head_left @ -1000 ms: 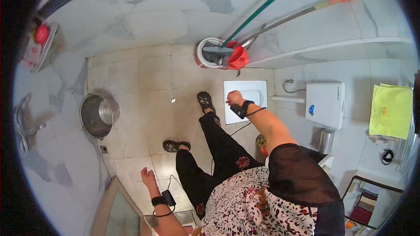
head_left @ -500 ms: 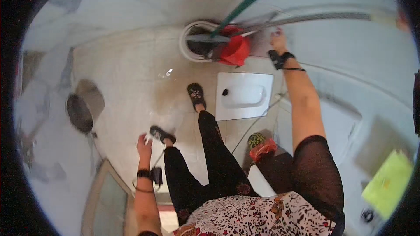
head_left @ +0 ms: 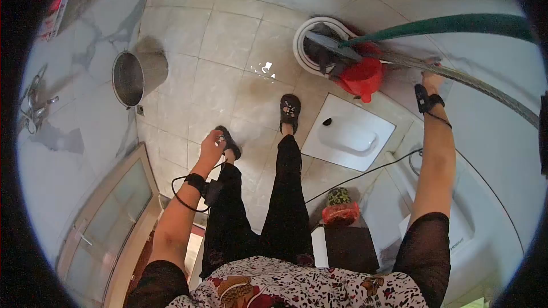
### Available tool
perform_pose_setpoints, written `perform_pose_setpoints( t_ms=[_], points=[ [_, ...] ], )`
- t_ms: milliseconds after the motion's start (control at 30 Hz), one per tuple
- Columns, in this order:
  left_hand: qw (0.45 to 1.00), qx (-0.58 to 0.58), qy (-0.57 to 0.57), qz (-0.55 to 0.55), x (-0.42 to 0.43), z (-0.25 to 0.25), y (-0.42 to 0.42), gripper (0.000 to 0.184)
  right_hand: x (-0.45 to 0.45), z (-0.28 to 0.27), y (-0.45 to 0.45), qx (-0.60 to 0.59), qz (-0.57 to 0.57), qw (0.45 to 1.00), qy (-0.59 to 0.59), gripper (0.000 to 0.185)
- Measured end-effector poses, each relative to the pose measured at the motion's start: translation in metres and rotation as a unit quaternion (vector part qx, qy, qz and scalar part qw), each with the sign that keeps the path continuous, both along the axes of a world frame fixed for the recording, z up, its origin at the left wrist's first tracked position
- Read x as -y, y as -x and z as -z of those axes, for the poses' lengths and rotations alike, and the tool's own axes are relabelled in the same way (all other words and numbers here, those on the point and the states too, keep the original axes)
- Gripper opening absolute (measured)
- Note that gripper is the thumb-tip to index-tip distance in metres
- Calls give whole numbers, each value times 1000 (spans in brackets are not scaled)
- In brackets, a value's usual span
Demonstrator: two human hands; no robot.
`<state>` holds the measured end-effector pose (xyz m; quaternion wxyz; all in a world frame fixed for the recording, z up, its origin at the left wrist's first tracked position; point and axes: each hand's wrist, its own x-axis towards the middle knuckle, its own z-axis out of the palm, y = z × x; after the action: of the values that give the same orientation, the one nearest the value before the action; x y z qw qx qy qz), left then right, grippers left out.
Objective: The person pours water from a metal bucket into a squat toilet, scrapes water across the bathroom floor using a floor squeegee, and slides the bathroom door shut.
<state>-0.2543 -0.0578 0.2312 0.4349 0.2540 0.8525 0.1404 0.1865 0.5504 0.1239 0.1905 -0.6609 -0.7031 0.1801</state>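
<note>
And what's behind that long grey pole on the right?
Behind the grey pole are the tiled wall and part of the right hand, which shows above and below it. The covered strip can't be seen, nor whether the hand grips anything.

Squat toilet (head_left: 348,132): white, set in floor
Floor (head_left: 220,88): glossy beige tiles, left of squat toilet
Left wall (head_left: 98,71): white, grey-veined marble look, far left of squat toilet
Door (head_left: 108,217): frosted panes, pale frame, lower left of squat toilet
Glare (head_left: 266,68): bright, upper left of squat toilet

Glare on floor (head_left: 222,88), dark rounded edges.
</note>
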Motion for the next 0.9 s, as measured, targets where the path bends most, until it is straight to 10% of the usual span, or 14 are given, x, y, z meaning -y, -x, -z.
perform_pose_setpoints(
  t_ms=[200,267,467,900],
  points=[
    [999,3,-29,-43,0,4,-8,32,66,-96,10,93,38,994,32,30],
    [999,2,-10,-40,-6,0,-10,32,103,-119,24,-196,82,977,26,26],
    [998,22,-18,-52,-11,-4,-13,32,166,-146,1,-310,152,927,144,25],
    [994,32,-26,-105,35,-6,0,30,240,-224,-40,-134,146,955,221,21]
  ],
)
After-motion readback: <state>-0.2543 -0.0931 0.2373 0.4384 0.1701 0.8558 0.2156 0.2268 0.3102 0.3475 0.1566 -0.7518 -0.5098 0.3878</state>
